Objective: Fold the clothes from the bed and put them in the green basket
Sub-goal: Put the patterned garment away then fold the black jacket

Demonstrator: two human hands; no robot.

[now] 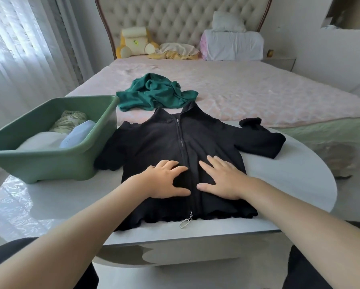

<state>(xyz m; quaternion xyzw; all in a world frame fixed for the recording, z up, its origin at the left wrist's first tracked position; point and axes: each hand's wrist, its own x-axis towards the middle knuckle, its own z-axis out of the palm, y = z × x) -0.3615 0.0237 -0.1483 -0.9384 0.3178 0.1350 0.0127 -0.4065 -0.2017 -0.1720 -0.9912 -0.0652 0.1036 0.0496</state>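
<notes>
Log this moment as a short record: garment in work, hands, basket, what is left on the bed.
garment in work: black jacket, front up on the white table, sleeves out, not yet folded
left hand: left hand rests flat on the jacket, left of the zip
right hand: right hand rests flat, right of the zip
basket: green basket on the table, holding white, light blue and floral pieces
left on bed: green garment, crumpled

No word, brand, number or sign is legible. The only candidate is a small yellow-green tag (135, 42) on the plush toy (126, 51) at about eleven o'clock, at the far end of the bed (247, 92); it is too small to read.
</notes>
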